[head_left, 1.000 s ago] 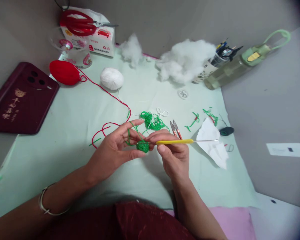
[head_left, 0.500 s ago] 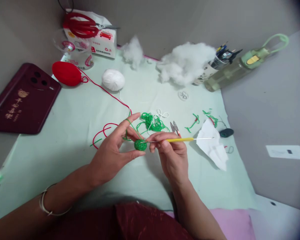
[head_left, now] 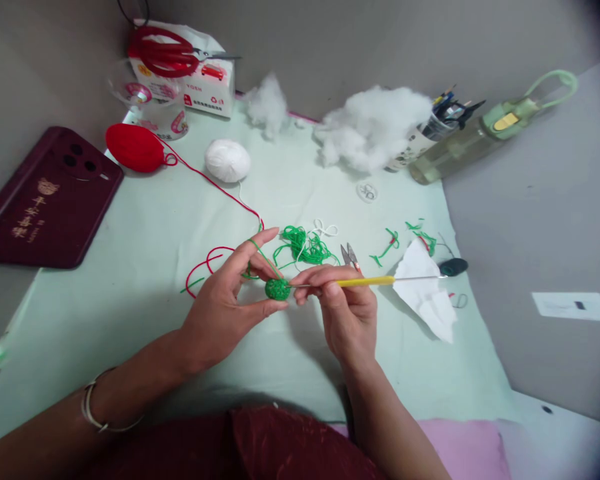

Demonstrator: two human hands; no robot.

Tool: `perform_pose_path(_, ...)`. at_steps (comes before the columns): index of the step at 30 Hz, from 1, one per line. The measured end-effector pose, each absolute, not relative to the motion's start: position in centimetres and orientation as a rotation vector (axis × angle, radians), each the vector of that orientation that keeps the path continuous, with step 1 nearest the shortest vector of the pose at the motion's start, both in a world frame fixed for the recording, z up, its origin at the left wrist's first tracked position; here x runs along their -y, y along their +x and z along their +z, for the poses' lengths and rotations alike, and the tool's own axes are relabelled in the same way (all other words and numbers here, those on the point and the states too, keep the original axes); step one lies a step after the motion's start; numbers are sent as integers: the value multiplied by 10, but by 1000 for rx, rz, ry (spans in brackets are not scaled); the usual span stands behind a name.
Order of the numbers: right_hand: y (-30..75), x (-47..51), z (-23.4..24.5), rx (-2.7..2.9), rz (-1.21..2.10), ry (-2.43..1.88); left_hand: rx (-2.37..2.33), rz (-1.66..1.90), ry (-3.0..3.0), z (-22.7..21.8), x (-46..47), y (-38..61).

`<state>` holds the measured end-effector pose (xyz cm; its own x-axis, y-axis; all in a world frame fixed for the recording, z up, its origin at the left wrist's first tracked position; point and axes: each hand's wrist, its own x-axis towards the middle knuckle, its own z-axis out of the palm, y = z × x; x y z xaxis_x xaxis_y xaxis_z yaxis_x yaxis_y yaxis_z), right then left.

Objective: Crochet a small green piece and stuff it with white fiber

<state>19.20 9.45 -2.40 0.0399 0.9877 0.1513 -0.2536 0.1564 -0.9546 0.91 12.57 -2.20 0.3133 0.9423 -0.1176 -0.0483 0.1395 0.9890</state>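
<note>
My left hand (head_left: 227, 303) pinches a small round green crochet piece (head_left: 277, 289) between thumb and middle finger, with green yarn looped over its raised index finger. My right hand (head_left: 341, 307) grips a yellow-handled crochet hook (head_left: 367, 281) like a pen, its metal tip at the green piece. A loose tangle of green yarn (head_left: 304, 244) lies on the pale green cloth (head_left: 130, 280) just beyond my hands.
Small snips (head_left: 351, 255) lie by the tangle, crumpled white paper (head_left: 427, 291) to the right. Red yarn ball (head_left: 134, 147), white yarn ball (head_left: 227, 160), stuffing (head_left: 370, 124), red scissors (head_left: 165, 51) on a box, a phone (head_left: 43, 197), pen cup (head_left: 430, 133) and bottle (head_left: 475, 133) stand farther back.
The green piece has turned from a folded clump to a round shape and shifted slightly left. The hook slid left to right through my right hand's grip, then back toward the piece.
</note>
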Motion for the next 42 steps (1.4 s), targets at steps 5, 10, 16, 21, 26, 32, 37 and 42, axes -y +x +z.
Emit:
perform_pose_path(5,196,-97,-25,1076,1275,-864,-920,930,1191,-22,-127,10)
perform_pose_path(10,191,-97,-26,1035,1263,-851,-867,922,1067,-22,-130,11)
perform_pose_path(16,183,-91,-31,1074,1109,-904,-826,896,878,-21,-127,12)
perform_pose_path(21,180,-87,-33,1159,978,-1013,-767,836,722,-21,-124,15)
perform_pose_path(26,182,-71,-39,1509,468,-1247,-771,836,611,-18,-120,21)
perform_pose_path(32,184,-80,-31,1398,477,-1124,-675,690,459,-18,-122,19)
perform_pose_path(37,184,-90,-22,1253,672,-1081,-650,699,447,-19,-130,13)
perform_pose_path(42,190,-90,-22,1189,777,-1051,-662,695,482,-19,-131,12)
